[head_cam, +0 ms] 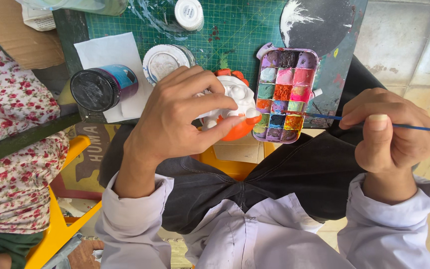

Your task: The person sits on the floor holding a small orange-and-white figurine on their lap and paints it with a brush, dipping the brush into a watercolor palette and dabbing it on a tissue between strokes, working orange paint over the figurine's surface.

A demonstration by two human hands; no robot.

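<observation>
Here, left hand (177, 117) clamped round white-and-orange figurine (237, 107), right hand (391, 132) pinched on thin blue brush (324, 116).

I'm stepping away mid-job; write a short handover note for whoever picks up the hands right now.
Left hand: gripping the white and orange figurine, held just above the green cutting mat's near edge.
Right hand: pinching a thin blue paintbrush, tip at the orange wells along the right edge of the paint palette.
Nearby: a dark-lidded jar on white paper, a round white lid, a white-capped bottle.
Done: the figurine's lower part and top tufts are orange.
Left: the front is mostly bare white; brush not on the figurine.
</observation>
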